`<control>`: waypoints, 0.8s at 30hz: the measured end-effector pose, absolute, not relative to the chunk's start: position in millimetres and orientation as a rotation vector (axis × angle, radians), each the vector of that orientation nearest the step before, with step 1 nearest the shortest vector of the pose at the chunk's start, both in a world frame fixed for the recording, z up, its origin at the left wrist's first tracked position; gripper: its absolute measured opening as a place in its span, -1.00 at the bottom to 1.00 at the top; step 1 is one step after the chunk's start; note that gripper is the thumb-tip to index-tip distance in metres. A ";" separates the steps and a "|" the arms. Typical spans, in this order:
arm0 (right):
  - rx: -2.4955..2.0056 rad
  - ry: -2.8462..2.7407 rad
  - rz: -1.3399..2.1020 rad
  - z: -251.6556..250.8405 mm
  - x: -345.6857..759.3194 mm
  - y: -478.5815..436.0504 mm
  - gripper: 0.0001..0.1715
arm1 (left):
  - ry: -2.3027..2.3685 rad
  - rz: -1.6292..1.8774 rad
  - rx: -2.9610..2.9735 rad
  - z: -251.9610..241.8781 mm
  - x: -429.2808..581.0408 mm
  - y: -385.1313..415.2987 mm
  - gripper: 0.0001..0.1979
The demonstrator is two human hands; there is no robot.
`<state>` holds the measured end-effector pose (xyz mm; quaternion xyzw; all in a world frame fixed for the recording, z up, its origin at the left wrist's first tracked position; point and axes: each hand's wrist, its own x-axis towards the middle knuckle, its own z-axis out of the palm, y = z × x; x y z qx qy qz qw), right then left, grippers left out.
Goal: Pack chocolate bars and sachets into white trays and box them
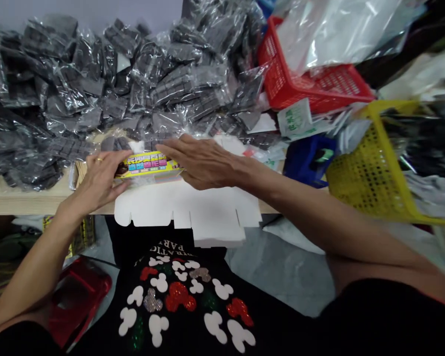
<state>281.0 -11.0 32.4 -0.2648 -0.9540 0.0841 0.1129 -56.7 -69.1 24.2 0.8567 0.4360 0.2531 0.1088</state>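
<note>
Carton [148, 164] — lettering unreadable — between left hand [100, 180], right hand [203, 162].

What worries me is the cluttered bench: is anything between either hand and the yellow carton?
Nothing visible. The left hand holds the yellow carton at its left end, and the right hand lies flat, open, over its right end. The pile of bagged grey parts sits behind the carton, the red basket farther right.

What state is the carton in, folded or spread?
Mostly spread: white flaps lie flat over the table edge; only the printed panel is raised.
</note>
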 end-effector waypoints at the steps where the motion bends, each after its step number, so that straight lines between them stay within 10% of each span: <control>1: -0.824 -2.702 0.322 30.2 291.2 -15.1 -0.22 | 1.273 0.809 2.485 21.7 -57.4 -77.8 -0.08; 3: -0.997 -2.398 0.521 20.4 312.3 -26.5 -0.26 | 1.242 1.023 2.317 15.9 -55.9 -99.7 0.12; 11: -1.428 -1.201 1.830 -46.5 312.4 -89.1 0.03 | 1.658 1.612 1.169 -58.2 -11.2 -166.9 -0.51; 24: -1.292 -1.298 1.567 -20.7 284.9 -98.6 -0.46 | 1.579 1.441 0.991 -8.7 10.7 -212.7 -0.23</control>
